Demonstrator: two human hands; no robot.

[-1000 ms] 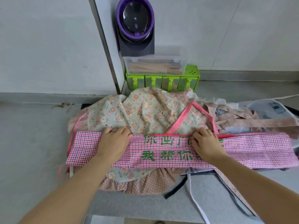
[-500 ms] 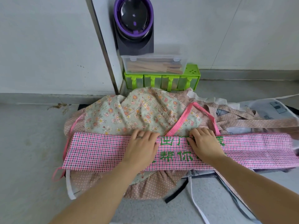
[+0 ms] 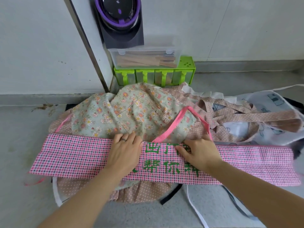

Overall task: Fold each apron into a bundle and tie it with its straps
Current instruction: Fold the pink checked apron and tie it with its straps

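Hands: both lie palm down on the pink check apron, spread and pinching nothing.
Left hand [image 3: 125,153]: flat near the middle of the strip, fingers together, tips at its far edge.
Right hand [image 3: 201,153]: just right of the left, on the green print, thumb stretched left, fingertips at the far edge by the foot of the pink strap.
Surface [image 3: 19,139]: grey, speckled, meeting a pale wall at the back.
Pink check apron [image 3: 74,159]: folded into a long flat strip running left to right, nearest the person, on top of the other cloth; green characters printed at its middle, partly covered by the hands.
Floral apron [image 3: 118,116]: pale green with flowers and lace trim, heaped behind the strip and reaching under it; a dotted brown ruffle shows below the strip's near edge.
White apron [image 3: 273,102]: crumpled at the right, behind the strip's right end.
Dotted straps [image 3: 263,117]: brown, tangled across the white apron.
Purple device [image 3: 118,12]: dark body with a purple ring, against the wall.
Green rack [image 3: 187,65]: below it, just behind the floral heap.
Clear box [image 3: 143,58]: on the rack, holding wooden sticks.
Pink strap [image 3: 172,127]: loops up from the strip's far edge over the floral apron.
White strap [image 3: 195,209]: trails toward the person, right of centre.
Black strap [image 3: 171,195]: pokes out under the ruffle.
Ring [image 3: 123,140]: on a left finger.
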